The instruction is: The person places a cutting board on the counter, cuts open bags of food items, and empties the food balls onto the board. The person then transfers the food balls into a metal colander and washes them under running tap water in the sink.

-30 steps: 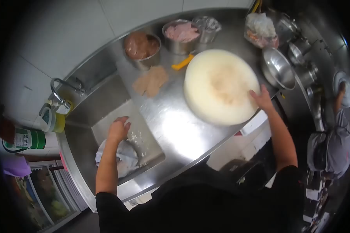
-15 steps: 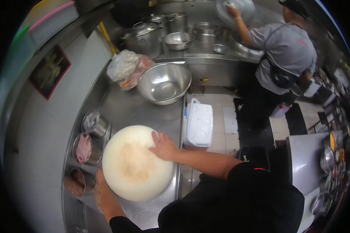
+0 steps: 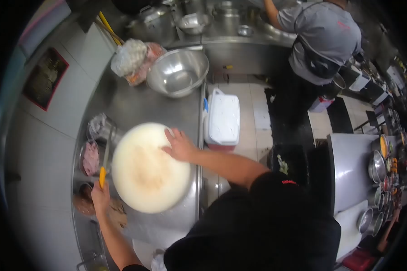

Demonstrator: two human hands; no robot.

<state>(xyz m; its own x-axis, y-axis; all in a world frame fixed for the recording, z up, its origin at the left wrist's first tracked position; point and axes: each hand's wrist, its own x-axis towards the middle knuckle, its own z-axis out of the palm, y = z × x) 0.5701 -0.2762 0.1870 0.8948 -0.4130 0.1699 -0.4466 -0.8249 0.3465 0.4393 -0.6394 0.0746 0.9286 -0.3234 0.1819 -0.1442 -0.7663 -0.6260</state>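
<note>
A thick round white chopping board (image 3: 151, 167) with a brownish, worn middle lies on the steel counter. My right hand (image 3: 179, 145) rests on its upper right part, fingers spread and holding nothing. Left of the board, my left hand (image 3: 100, 197) is closed around the yellow handle of a knife (image 3: 102, 177). The narrow blade points away from me, between the board and the metal pots. Close by stands a pot with pink raw meat (image 3: 91, 158), with another pot of pale, wet-looking contents (image 3: 97, 125) behind it. A pot with brown contents (image 3: 83, 204) is beside my left hand.
A big steel bowl (image 3: 178, 74) and filled plastic bags (image 3: 130, 58) stand at the counter's far end. On the floor to the right is a white-lidded cooler (image 3: 224, 118). A co-worker in a grey shirt (image 3: 319, 34) stands at the far right, near the stove.
My left hand has come out from the board's edge, and the knife's yellow handle now shows in it. My right hand stays on the board. The whole view has shifted.
</note>
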